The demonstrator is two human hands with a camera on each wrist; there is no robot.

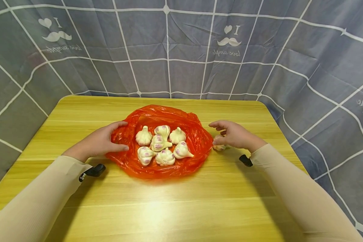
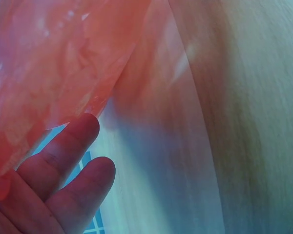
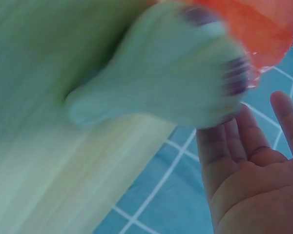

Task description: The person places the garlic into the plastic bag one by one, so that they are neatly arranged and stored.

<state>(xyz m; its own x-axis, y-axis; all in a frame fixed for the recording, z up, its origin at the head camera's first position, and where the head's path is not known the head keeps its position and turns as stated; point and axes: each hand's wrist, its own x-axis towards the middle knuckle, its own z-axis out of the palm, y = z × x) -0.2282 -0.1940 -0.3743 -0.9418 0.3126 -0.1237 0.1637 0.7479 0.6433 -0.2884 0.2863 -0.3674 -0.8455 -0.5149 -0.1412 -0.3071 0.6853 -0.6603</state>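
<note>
An open red plastic bag lies on the table with its mouth spread wide. Inside sit several garlic bulbs, white with purple streaks. My left hand rests against the bag's left side, thumb and fingers spread apart; in the left wrist view two fingers are extended beside the red film. To the bag's right lies another garlic bulb, partly hidden beneath my right hand. The right wrist view shows this garlic bulb large and close, with loosely extended fingertips right at its edge.
The wooden table has rounded back corners. A grey-blue curtain with white grid lines surrounds its back and sides. Black wrist straps show at both beige sleeves.
</note>
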